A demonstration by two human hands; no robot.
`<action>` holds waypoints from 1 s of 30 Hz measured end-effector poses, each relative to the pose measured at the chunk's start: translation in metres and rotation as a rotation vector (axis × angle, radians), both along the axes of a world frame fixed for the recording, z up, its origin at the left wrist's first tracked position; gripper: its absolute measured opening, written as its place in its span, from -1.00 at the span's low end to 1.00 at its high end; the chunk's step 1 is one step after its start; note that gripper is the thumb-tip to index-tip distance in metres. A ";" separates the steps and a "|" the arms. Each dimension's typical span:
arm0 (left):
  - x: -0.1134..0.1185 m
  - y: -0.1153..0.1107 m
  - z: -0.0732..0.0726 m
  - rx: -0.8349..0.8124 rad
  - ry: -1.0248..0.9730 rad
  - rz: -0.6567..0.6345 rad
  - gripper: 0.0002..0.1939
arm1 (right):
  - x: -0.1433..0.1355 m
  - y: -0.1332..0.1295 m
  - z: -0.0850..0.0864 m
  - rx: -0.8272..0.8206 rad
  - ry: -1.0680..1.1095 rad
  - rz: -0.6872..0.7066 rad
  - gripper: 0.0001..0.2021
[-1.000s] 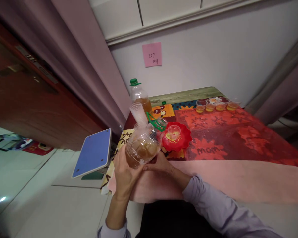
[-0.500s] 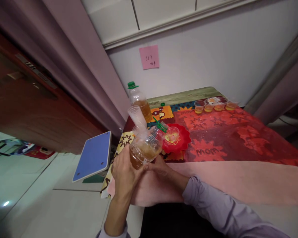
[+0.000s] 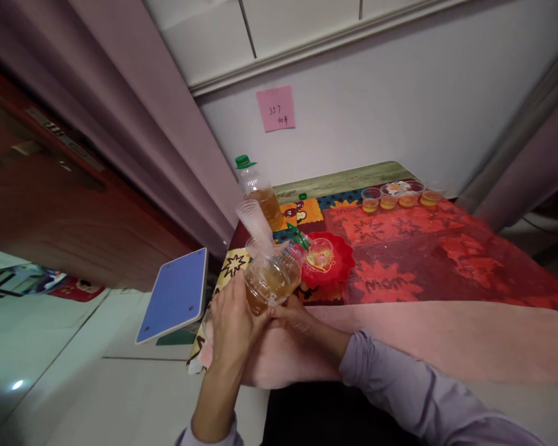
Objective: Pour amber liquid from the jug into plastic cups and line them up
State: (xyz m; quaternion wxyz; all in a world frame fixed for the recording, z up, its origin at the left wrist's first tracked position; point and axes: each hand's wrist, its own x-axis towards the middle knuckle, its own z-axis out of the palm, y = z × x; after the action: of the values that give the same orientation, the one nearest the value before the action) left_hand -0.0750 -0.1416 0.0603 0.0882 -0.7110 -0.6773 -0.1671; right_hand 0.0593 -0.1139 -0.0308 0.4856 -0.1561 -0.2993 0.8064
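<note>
Between my two hands is a large clear plastic bottle (image 3: 273, 282) of amber liquid, tilted with its neck away from me toward the red plate. My left hand (image 3: 234, 313) is wrapped round its left side. My right hand (image 3: 294, 314) grips the bottle low on the right, its fingers partly hidden. A clear plastic cup (image 3: 320, 253) sits on the scalloped red plate (image 3: 345, 272) just past the bottle. The mouth of the bottle is hard to make out. A stack of clear cups (image 3: 253, 218) stands behind it.
A second bottle (image 3: 266, 207) with a green cap stands at the back left. Green tongs (image 3: 297, 235) lie at the plate's edge. Several cups of yellow liquid (image 3: 389, 200) line the back right. A blue board (image 3: 174, 291) is left of the table.
The bottle is tipped a little further, and its liquid has shifted toward the neck. Both hands keep their hold on it. The view has shifted slightly.
</note>
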 end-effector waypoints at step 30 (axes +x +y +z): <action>0.020 0.009 0.015 -0.025 0.126 -0.019 -0.10 | -0.007 -0.002 -0.008 -0.103 0.143 0.021 -0.35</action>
State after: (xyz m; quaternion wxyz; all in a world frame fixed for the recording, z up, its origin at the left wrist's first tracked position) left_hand -0.0551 -0.1325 0.0757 0.1200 -0.7274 -0.6658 -0.1145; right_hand 0.0527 -0.1155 -0.0386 0.4886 -0.1197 -0.2235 0.8349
